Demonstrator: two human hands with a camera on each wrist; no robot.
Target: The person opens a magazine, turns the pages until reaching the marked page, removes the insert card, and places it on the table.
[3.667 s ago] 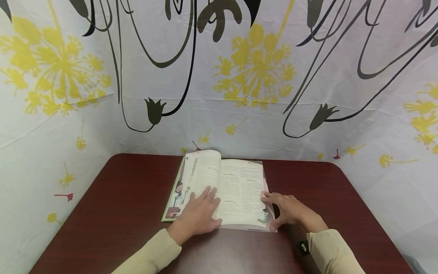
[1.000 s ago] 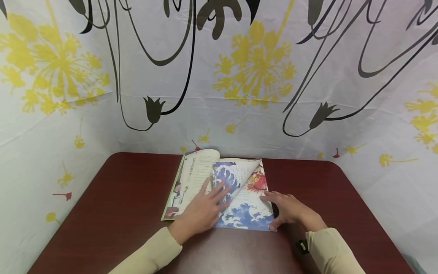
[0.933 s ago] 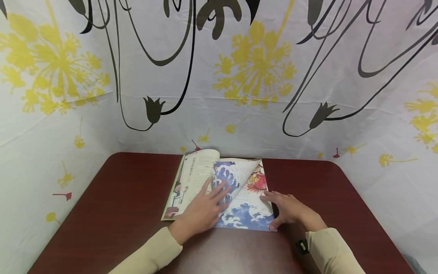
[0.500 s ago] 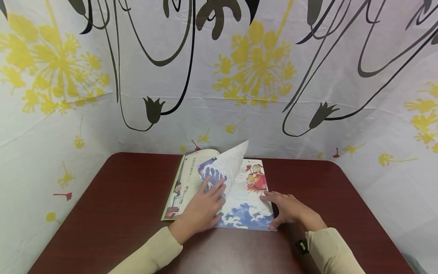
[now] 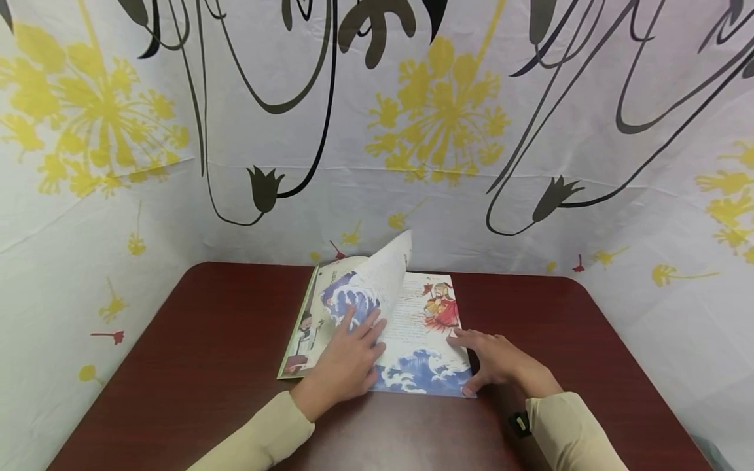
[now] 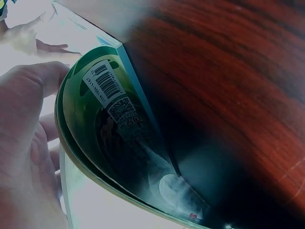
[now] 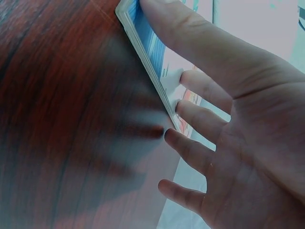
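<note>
An open magazine [image 5: 412,327] lies on the table, its right page printed with blue waves and a red-robed figure. One leaf [image 5: 383,268] stands half turned, its top corner up and its wave-printed side bending left. My left hand [image 5: 344,363] rests with spread fingers on the lower part of this leaf, over the left half. In the left wrist view the green back cover curls upward, showing a barcode label [image 6: 104,85]. My right hand [image 5: 501,358] touches the right edge, thumb on the bottom corner; in the right wrist view its fingers [image 7: 198,112] extend along that edge.
A dark red wooden table [image 5: 212,353] carries the magazine near its back edge. White cloth [image 5: 330,137] with yellow and dark flower prints hangs behind and at both sides. A small black device [image 5: 520,424] sits at the right wrist.
The text pages have given way to the wave picture. The wave-printed leaf has lifted and swung left under my left hand, which shifts slightly left. My right hand stays put.
</note>
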